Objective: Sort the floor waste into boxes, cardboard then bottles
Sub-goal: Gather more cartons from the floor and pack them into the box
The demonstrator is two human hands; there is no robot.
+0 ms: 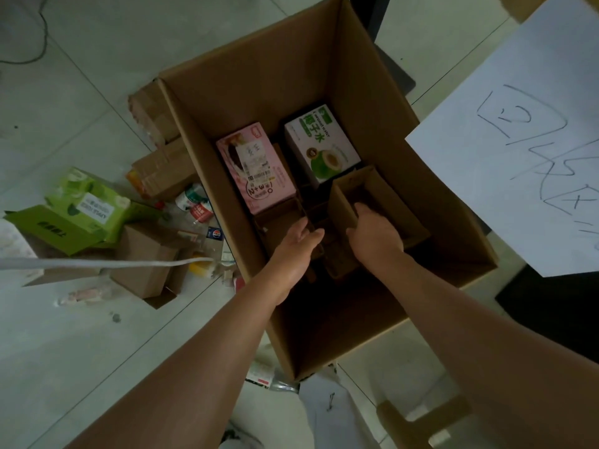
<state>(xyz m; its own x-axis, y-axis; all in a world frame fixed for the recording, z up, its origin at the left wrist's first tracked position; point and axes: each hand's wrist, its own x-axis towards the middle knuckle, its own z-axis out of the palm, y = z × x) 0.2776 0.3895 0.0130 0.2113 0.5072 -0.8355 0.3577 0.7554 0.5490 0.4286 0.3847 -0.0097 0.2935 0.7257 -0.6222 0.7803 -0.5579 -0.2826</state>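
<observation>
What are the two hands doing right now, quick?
Left hand: open, fingers relaxed, holding nothing.
Right hand: holding the wall of the small brown box inside the big box.

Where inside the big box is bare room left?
Bare: the near end of the big box, up to its near wall. Crowded: the far end, with pink carton, white carton and the open brown box the right hand grips.
</observation>
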